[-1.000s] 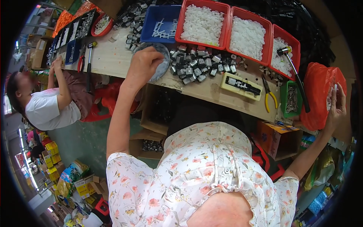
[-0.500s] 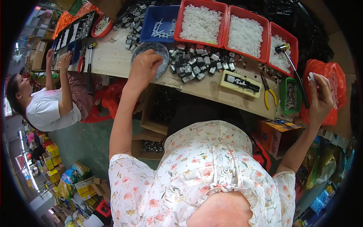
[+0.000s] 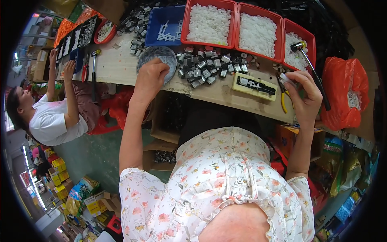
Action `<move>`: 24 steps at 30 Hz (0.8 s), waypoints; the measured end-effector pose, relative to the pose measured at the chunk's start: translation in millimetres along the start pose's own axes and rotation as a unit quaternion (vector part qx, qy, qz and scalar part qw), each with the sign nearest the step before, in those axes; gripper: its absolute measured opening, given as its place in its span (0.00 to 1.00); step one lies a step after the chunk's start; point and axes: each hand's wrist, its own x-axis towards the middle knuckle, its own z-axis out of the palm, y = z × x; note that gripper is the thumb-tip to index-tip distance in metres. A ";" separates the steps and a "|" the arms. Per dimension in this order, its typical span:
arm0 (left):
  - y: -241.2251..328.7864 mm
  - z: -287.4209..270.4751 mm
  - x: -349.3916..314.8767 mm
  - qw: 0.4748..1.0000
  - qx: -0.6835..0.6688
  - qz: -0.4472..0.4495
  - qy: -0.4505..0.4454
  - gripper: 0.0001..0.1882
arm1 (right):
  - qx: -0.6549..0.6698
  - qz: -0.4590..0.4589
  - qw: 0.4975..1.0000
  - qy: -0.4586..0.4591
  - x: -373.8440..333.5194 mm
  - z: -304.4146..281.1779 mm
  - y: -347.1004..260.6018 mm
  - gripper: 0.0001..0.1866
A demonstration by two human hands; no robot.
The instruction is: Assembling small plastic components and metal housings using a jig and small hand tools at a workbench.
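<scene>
My left hand (image 3: 150,80) is over a round grey dish (image 3: 158,52), its fingers pinched together; whatever they grip is too small to make out. My right hand (image 3: 305,94) is raised near the table's right front, pinching a small white plastic piece (image 3: 284,78) between thumb and fingers. Between the hands lies a pale yellow block fixture (image 3: 264,96), with a black and silver part (image 3: 254,84) seated in its slot. Yellow-handled pliers (image 3: 284,104) rest beside the fixture, partly covered by my right hand. A heap of silver-and-black metal pieces (image 3: 207,68) spreads behind the fixture.
Red trays (image 3: 237,28) of white plastic pieces line the back, beside a blue tray (image 3: 149,38). A hammer (image 3: 314,72) leans on the rightmost tray, near a red plastic bag (image 3: 338,97). Another person (image 3: 52,117) works at the left, near a second hammer (image 3: 94,74).
My right hand has moved left from beside the red bag toward the pliers, carrying the white piece and covering the green tray. My left hand has stayed over the dish.
</scene>
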 end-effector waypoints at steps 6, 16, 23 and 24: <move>31.3 -21.3 8.0 0.995 -0.032 -0.024 0.096 0.03 | 0.029 0.019 0.999 0.013 -2.5 2.9 1.2 0.11; 99.3 33.0 17.1 0.904 -0.422 -0.046 0.054 0.06 | 0.174 0.119 0.975 -0.071 0.2 58.0 -7.7 0.09; 111.3 51.9 26.2 0.895 -0.445 -0.002 0.025 0.07 | 0.297 0.203 0.927 -0.108 -4.5 58.6 3.2 0.10; 113.6 52.4 27.5 0.895 -0.445 0.007 0.020 0.07 | 0.311 0.209 0.921 -0.108 -4.6 58.3 4.0 0.11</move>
